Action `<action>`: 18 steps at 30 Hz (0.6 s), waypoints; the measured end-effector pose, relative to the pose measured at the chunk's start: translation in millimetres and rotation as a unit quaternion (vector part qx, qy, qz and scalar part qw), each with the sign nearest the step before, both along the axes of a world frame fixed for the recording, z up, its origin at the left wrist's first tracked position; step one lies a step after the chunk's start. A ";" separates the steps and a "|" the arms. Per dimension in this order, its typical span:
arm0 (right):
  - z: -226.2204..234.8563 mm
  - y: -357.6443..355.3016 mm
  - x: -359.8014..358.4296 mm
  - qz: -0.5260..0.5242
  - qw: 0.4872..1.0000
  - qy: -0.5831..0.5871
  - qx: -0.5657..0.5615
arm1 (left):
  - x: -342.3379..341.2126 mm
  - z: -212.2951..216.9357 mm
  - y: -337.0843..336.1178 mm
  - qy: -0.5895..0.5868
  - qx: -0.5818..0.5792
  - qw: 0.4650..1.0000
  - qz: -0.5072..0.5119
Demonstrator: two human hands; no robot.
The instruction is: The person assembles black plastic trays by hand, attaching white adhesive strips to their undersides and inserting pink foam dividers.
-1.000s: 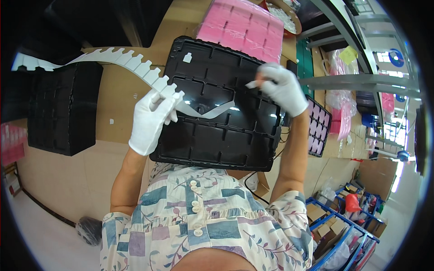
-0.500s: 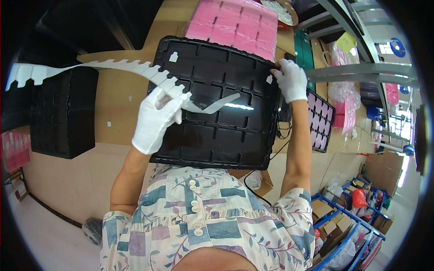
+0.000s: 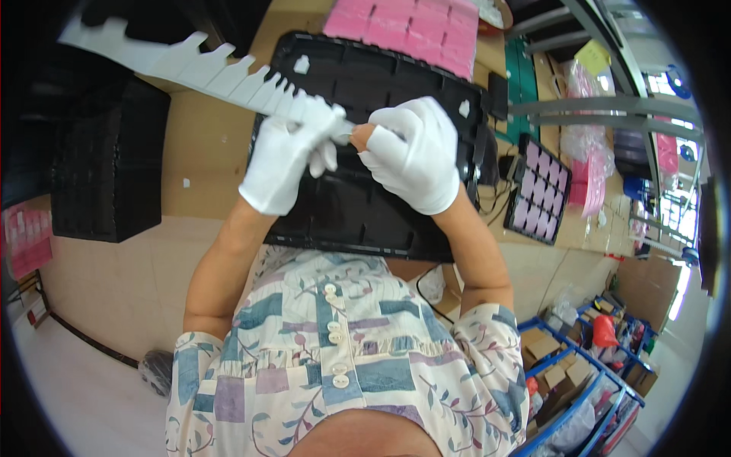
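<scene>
My gloved left hand (image 3: 285,156) is closed around a long white strip of stickers (image 3: 194,68) with a notched edge. The strip arcs up and away to the far left. Against its near end, my gloved right hand (image 3: 415,152) is pinched, a bare fingertip showing through the glove. Whether a sticker has come loose between those fingers cannot be made out. Both hands hover over a glossy black compartmented plastic tray (image 3: 358,221), hiding much of its middle. One white sticker (image 3: 302,64) sits at its far left corner and another (image 3: 464,109) at its far right.
Behind the tray lie pink compartmented sheets (image 3: 403,34). A black stack (image 3: 110,164) stands at the left. To the right are a small black tray with pink cells (image 3: 538,190), a grey metal frame (image 3: 594,122) and a cable (image 3: 499,198). Blue shelving (image 3: 582,365) holds boxes at lower right.
My right hand has left the tray's far right corner and come to the strip's end beside my left hand. The strip has swung upward, and its loose tail over the tray no longer shows.
</scene>
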State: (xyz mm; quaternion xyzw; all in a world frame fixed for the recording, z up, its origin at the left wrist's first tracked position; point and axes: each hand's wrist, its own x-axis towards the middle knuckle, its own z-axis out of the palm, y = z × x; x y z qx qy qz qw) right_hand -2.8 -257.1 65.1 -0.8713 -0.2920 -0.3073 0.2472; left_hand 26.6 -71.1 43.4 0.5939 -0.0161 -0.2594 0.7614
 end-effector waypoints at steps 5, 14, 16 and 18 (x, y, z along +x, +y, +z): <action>39.1 -54.0 -36.6 0.077 0.897 0.368 0.230 | -4.1 0.0 22.1 -0.051 0.039 0.997 0.032; -26.2 -119.2 -114.2 -0.082 0.883 0.453 -0.093 | -2.8 1.0 71.2 -0.064 -0.042 0.996 -0.034; -32.5 -108.8 -117.2 -0.139 0.881 0.390 -0.229 | -1.6 -3.1 66.2 -0.058 0.001 0.996 -0.074; -31.6 -105.7 -117.4 -0.183 0.883 0.382 -0.201 | -7.4 2.6 52.5 -0.053 0.024 0.996 -0.063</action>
